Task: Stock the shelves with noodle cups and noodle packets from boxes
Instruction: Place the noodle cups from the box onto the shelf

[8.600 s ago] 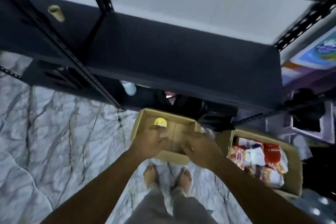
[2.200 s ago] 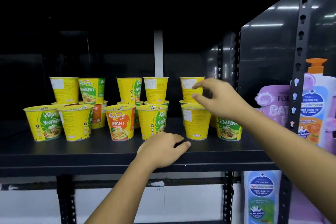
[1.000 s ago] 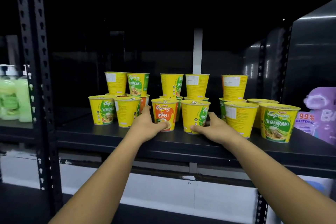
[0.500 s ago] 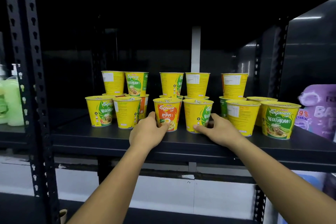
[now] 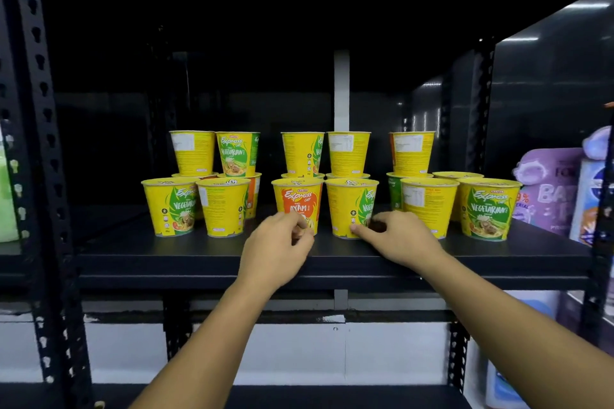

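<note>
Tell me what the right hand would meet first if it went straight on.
The Vegetarian cup beside the Ayam cup: the right hand points at its base and seems nearly to touch it.
</note>
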A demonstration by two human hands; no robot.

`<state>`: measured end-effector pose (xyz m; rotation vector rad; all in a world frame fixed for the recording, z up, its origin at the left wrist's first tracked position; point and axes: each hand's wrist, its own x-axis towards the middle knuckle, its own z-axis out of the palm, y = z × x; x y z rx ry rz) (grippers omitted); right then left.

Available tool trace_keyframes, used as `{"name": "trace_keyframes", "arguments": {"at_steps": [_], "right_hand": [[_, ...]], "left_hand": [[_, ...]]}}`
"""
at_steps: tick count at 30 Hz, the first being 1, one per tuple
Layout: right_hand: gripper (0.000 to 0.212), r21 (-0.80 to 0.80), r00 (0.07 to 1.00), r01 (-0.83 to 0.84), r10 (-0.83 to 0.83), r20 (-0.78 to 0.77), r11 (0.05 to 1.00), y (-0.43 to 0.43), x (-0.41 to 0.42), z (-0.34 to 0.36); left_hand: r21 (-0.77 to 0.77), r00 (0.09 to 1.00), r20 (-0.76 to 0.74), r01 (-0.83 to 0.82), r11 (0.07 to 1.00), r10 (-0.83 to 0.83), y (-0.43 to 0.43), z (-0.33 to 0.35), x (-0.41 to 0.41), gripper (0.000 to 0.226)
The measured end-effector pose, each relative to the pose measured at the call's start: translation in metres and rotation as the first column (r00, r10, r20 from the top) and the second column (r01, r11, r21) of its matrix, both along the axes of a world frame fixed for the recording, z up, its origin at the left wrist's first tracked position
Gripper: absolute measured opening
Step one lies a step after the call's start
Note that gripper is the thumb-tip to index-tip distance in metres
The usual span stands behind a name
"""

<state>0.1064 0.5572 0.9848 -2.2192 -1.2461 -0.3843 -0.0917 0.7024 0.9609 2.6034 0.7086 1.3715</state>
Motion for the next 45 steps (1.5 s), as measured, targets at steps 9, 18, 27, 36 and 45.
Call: {"name": "trace_keyframes", "arguments": {"at_steps": [9,18,27,36,45], "right_hand": [[0.041,-0.021,0.972,-0.133,0.134,0.191,0.991,-0.077,0.007,-0.030],[0.033,0.068,0.979,0.029,-0.043,0.201,0.997,-0.151,0.069,-0.026],[0.059,0.308,0.978,0.113,-0.051,-0.203,0.945,-0.170,0.134,-0.005],[0.071,0.326,0.899,-0.046,0.181,-0.398,0.944,-0.145,0.167,-0.002],[0.056,0.346,0.924,-0.019,0.149,-0.352,0.938,-0.139,0.174,-0.009]], "left_hand": [[0.108,0.931,-0.265,0.288,0.952,-0.252,-0.051,0.000,0.044,0.030],[-0.071,0.940,-0.225,0.246,0.967,-0.256,-0.095,0.010,0.114,0.025],[-0.517,0.973,0.057,0.219,0.827,-0.222,-0.117,0.040,0.166,0.106],[-0.558,0.957,0.039,0.260,0.788,-0.289,-0.117,0.033,0.188,0.115],[-0.525,0.957,0.009,0.251,0.814,-0.289,-0.107,0.028,0.192,0.074]]}}
